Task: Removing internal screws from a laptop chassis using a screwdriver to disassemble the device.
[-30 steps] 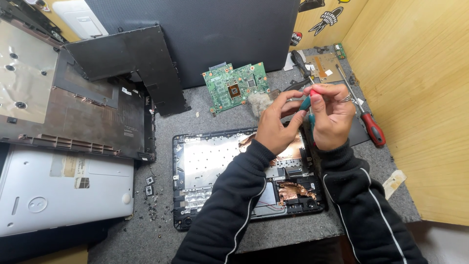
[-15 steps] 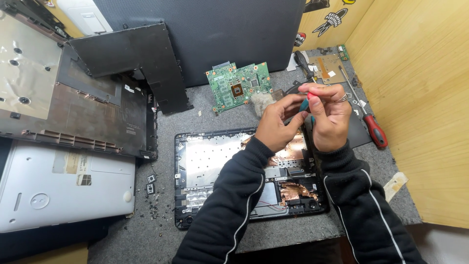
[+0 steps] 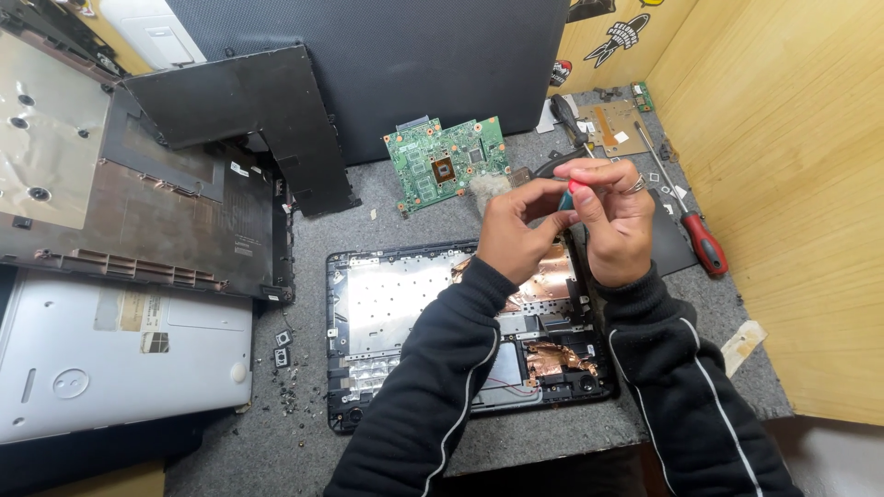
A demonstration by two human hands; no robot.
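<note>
At the far left of the grey bench (image 3: 414,207) lies a silver laptop cover (image 3: 120,354), and above it a dark, opened base panel (image 3: 138,212) with a black plastic panel (image 3: 267,115) leaning over its upper edge. A few loose screws and small bits (image 3: 284,354) sit on the bench just right of the silver cover. Next comes an opened black laptop chassis (image 3: 387,313), its inner metal plate and copper foil exposed, lying beneath both forearms. Beyond it, near the dark back wall, rests a green circuit board (image 3: 447,161). The left hand (image 3: 516,230) is raised above the chassis, its grip pinched together with the fingertips against a small teal and red tool (image 3: 571,191). The right hand (image 3: 612,216), a ring on one finger, meets it from the other side, its grip closed on the same tool, which sits between the two hands above the upper right corner of the chassis; most of it is hidden by the fingers. To the right a red-handled screwdriver (image 3: 702,241) lies on the bench, well apart from the hands, close to the wooden side wall (image 3: 783,184).
</note>
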